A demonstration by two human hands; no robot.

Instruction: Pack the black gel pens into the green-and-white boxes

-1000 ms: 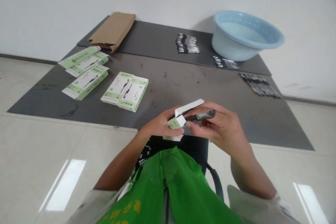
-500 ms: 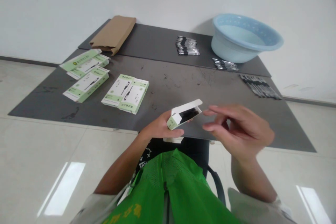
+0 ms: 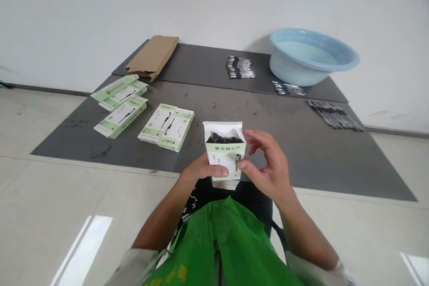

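Note:
Just past the table's near edge, my left hand [image 3: 201, 169] is closed around a green-and-white pen box [image 3: 223, 161], its thumb across the front. The box's top is open, its white flap raised at the back, and dark pen ends fill the mouth. My right hand [image 3: 268, 165] is at the box's right side, thumb on the front corner and curled fingers by the side edge. Two more pen boxes [image 3: 167, 126] lie side by side on the table to the left. Farther left are several similar cartons [image 3: 122, 116], some with flaps out.
A brown paper bag [image 3: 152, 58] lies at the back left of the dark table [image 3: 208, 98]. At the back right stands a blue plastic basin [image 3: 301, 65]. Pens are laid out in a back group [image 3: 240, 67], a group before the basin [image 3: 288, 88] and one at right [image 3: 335, 116].
The pen box has turned so its front faces me and its open mouth points up and away. My right hand has moved left from the gap beside it onto its right side.

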